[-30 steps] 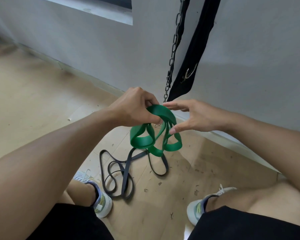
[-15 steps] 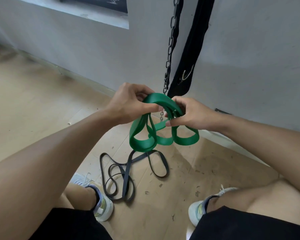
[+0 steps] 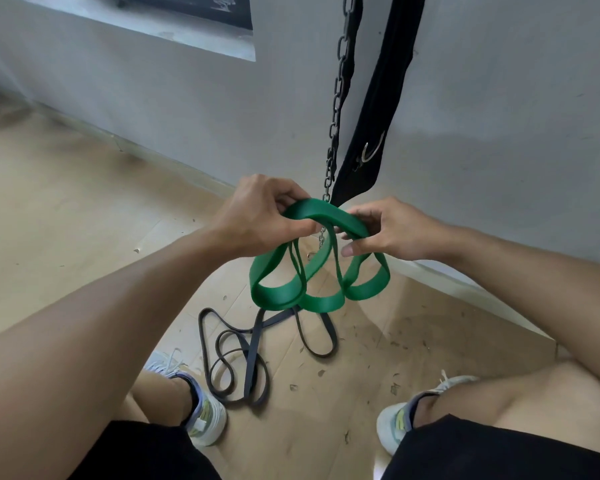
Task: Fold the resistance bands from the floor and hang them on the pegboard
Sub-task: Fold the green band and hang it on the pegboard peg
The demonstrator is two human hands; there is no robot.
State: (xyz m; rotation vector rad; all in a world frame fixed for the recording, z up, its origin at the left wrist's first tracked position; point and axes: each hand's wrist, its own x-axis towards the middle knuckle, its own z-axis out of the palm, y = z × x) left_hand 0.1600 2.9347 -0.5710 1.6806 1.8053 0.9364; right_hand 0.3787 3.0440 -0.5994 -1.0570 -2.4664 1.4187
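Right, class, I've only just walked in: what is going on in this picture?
A person is gathering a green band into loops. The left hand and the right hand both grip its top, and the loops hang down between them above the floor. A black band lies loose on the floor between the person's shoes, not picked up. A chain and a black strap hang by the wall.

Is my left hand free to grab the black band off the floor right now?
Probably not: the left hand and right hand both grip the green band. The black band lies unobstructed below.
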